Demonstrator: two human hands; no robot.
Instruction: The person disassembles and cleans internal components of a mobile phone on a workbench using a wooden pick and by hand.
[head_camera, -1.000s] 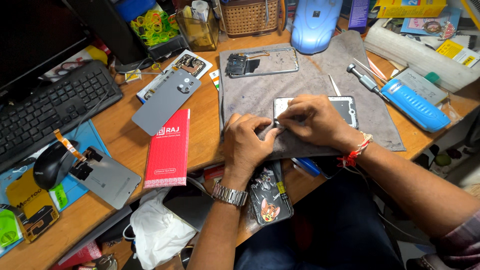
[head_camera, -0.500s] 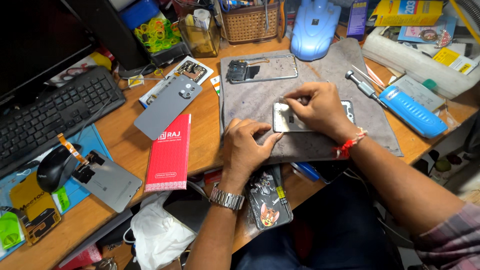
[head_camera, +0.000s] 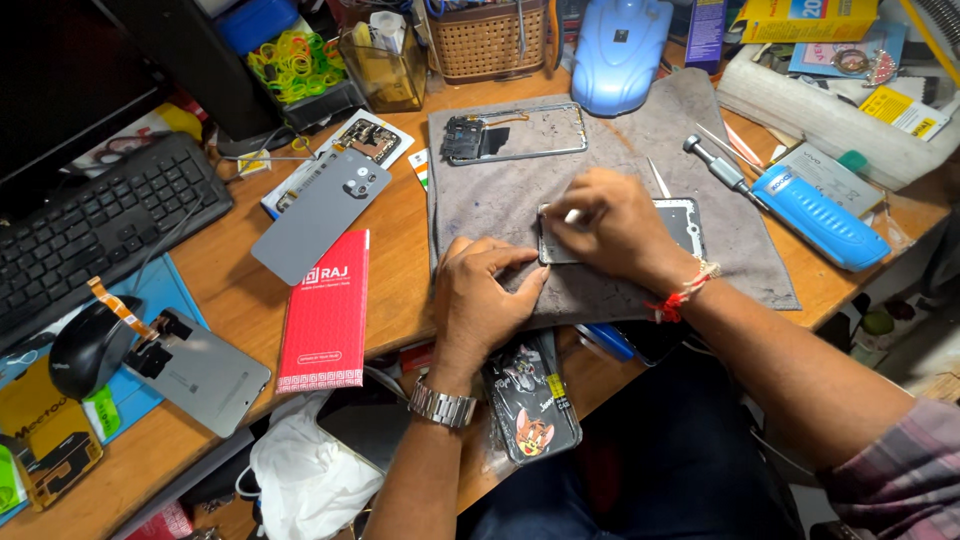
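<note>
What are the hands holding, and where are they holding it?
Both hands press on a flat phone screen panel on the grey cloth. The left hand steadies its near-left corner; the right hand covers its left part.

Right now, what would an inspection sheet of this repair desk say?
Surface: wooden desk with a grey cloth mat spread on it.
Job's things: flat phone part on the mat, mostly under the hands.
Clutter: phone frame, grey back cover, red box, screwdriver, blue case, cartoon phone case.
Grippers: left hand presses the part's left end; right hand works on top of it with a small white tool, hard to make out.
Cables: orange flex strip by the mouse.
Surroundings: keyboard, wicker basket, blue lamp base.
</note>
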